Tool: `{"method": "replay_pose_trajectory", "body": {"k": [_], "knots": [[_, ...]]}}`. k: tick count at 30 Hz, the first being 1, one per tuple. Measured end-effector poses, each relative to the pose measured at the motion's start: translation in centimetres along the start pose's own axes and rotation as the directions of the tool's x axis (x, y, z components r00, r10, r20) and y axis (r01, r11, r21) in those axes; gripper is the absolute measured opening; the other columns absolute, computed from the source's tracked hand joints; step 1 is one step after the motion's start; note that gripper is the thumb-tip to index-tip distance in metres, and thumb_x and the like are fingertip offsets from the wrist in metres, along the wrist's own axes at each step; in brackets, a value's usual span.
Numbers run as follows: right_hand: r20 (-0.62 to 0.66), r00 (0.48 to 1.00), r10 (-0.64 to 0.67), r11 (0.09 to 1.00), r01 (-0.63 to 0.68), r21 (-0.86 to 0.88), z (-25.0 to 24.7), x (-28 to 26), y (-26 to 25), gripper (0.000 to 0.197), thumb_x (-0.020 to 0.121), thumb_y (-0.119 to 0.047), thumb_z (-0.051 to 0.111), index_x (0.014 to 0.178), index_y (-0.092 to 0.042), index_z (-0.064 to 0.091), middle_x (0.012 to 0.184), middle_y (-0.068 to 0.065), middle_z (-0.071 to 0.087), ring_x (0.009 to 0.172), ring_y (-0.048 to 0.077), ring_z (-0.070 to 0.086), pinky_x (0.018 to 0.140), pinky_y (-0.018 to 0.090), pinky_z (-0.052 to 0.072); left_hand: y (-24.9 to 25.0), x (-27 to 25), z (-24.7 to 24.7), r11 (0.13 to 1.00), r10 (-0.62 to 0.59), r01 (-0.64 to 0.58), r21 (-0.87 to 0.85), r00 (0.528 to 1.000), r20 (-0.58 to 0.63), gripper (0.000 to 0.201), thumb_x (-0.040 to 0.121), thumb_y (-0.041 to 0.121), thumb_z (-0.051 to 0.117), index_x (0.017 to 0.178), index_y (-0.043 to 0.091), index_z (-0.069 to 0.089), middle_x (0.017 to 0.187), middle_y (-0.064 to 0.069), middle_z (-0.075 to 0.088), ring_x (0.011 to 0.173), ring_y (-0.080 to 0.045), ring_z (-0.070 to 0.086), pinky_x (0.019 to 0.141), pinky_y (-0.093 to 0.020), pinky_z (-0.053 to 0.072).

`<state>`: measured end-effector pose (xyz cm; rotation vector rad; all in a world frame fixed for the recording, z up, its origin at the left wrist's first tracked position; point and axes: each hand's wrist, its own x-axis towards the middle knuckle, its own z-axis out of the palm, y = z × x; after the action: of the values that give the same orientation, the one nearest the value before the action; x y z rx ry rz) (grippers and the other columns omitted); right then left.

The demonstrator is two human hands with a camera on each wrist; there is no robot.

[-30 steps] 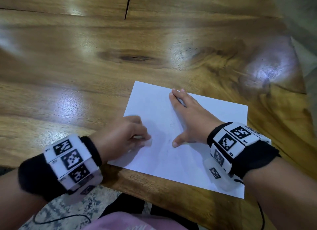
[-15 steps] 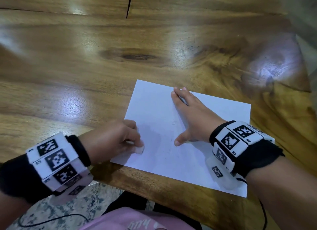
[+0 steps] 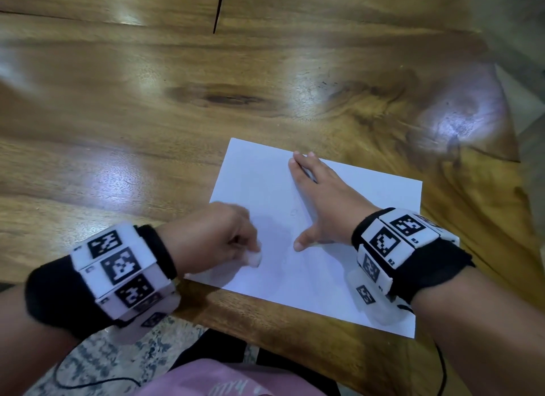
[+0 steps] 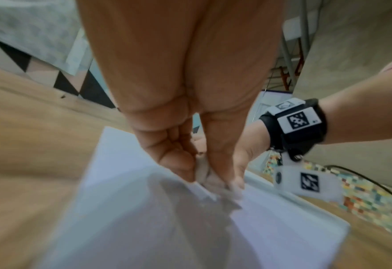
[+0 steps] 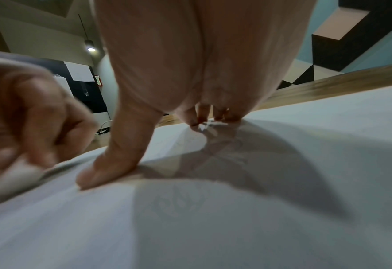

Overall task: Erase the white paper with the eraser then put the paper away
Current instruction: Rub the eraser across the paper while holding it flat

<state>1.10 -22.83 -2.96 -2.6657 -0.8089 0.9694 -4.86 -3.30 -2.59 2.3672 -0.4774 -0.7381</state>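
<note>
A white sheet of paper (image 3: 348,265) lies flat near the front edge of the wooden table (image 3: 147,130). My left hand (image 3: 218,239) pinches a small white eraser (image 3: 255,258) and presses it on the paper's left part. The eraser (image 4: 201,172) shows between thumb and fingers in the left wrist view, blurred. My right hand (image 3: 321,195) lies flat on the paper's middle, fingers straight and thumb spread. In the right wrist view its thumb (image 5: 112,163) presses the paper (image 5: 282,218), with the eraser (image 5: 17,176) at the left. Faint pencil marks remain near the right hand.
The table's front edge (image 3: 295,336) runs just below the paper. A dark crack (image 3: 218,9) splits the far tabletop. A pink garment (image 3: 224,381) and patterned floor (image 3: 97,360) show below the edge. A cable (image 3: 441,366) hangs from the right wrist.
My left hand has rubbed the eraser back and forth over the paper's left part, now sitting slightly right of where it was half a second ago. The right hand has stayed flat on the paper.
</note>
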Motion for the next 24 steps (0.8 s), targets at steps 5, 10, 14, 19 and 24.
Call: {"method": "replay_pose_trajectory", "body": {"k": [5, 10, 14, 19, 24], "knots": [[0.003, 1.000, 0.005, 1.000, -0.005, -0.009, 0.1, 0.1, 0.0, 0.133, 0.063, -0.046, 0.082, 0.149, -0.014, -0.015, 0.155, -0.006, -0.026, 0.141, 0.010, -0.024, 0.109, 0.017, -0.005, 1.4, 2.8, 1.0, 0.996, 0.047, -0.032, 0.079, 0.980, -0.195, 0.007, 0.079, 0.025, 0.065, 0.079, 0.019, 0.067, 0.073, 0.008, 0.046, 0.065, -0.010, 0.045, 0.056, -0.019, 0.028], [0.003, 1.000, -0.007, 1.000, 0.007, -0.001, 0.0, 0.1, 0.1, 0.132, 0.065, -0.045, 0.081, 0.149, -0.015, -0.016, 0.155, -0.007, -0.026, 0.141, 0.010, -0.024, 0.108, 0.016, -0.006, 0.9, 0.1, 2.5, 0.994, 0.112, -0.112, 0.010, 0.994, 0.012, 0.006, 0.079, 0.017, 0.064, 0.077, 0.022, 0.068, 0.067, 0.017, 0.037, 0.061, -0.002, 0.041, 0.058, -0.001, 0.030], [-0.004, 1.000, -0.011, 1.000, 0.011, -0.002, 0.1, 0.1, 0.1, 0.132, 0.065, -0.045, 0.082, 0.149, -0.014, -0.015, 0.155, -0.006, -0.026, 0.141, 0.010, -0.024, 0.105, 0.014, -0.008, 1.3, 2.2, 1.3, 0.994, 0.092, -0.092, 0.059, 0.996, -0.007, 0.012, 0.078, 0.016, 0.064, 0.087, 0.020, 0.071, 0.070, 0.015, 0.040, 0.070, -0.006, 0.044, 0.059, -0.005, 0.029], [-0.006, 1.000, -0.015, 1.000, 0.015, 0.010, 0.0, 0.1, 0.1, 0.132, 0.065, -0.043, 0.082, 0.149, -0.014, -0.015, 0.155, -0.005, -0.026, 0.141, 0.010, -0.024, 0.105, 0.014, -0.007, 1.2, 2.5, 1.4, 0.991, 0.111, -0.103, 0.081, 0.989, -0.102, 0.007, 0.081, 0.022, 0.063, 0.078, 0.020, 0.068, 0.070, 0.011, 0.040, 0.061, -0.002, 0.041, 0.058, -0.006, 0.029], [-0.018, 1.000, -0.025, 1.000, 0.025, 0.010, 0.1, 0.0, 0.1, 0.132, 0.065, -0.044, 0.082, 0.149, -0.014, -0.015, 0.155, -0.006, -0.025, 0.141, 0.009, -0.024, 0.104, 0.013, -0.009, 1.0, 0.0, 2.2, 0.997, 0.054, -0.058, 0.047, 0.994, 0.092, 0.016, 0.081, 0.013, 0.060, 0.090, 0.023, 0.069, 0.073, 0.020, 0.039, 0.065, 0.003, 0.043, 0.060, -0.002, 0.030]]}}
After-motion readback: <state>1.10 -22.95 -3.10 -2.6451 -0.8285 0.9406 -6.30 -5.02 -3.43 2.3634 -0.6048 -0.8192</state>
